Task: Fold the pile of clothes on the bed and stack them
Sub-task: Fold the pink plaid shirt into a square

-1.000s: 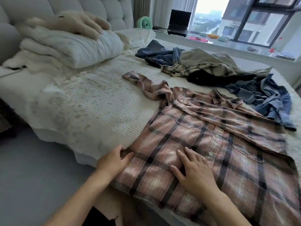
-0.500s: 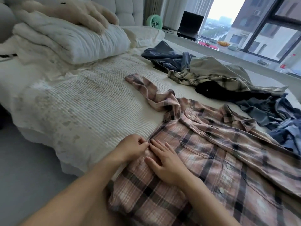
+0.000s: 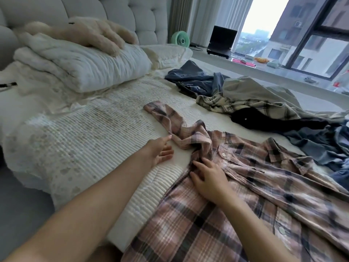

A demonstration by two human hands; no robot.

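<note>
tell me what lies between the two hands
In the head view: bare bedspread and the pink shirt's bunched sleeve, between left hand and right hand.

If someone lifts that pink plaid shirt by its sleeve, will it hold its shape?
Probably not. The pink plaid shirt looks thin and floppy: its sleeve already lies twisted and bunched. It likely drapes and drags, and seems light, since the right hand flattens it easily.

This is a bedroom in a high apartment. A grey tufted headboard (image 3: 117, 14) stands behind a bed with a white quilted cover (image 3: 79, 133) and a white wrinkled pillow (image 3: 90, 67). The large dark-framed window (image 3: 309, 35) shows city buildings, and a small green fan (image 3: 179, 39) stands near pale curtains (image 3: 211, 16).
</note>
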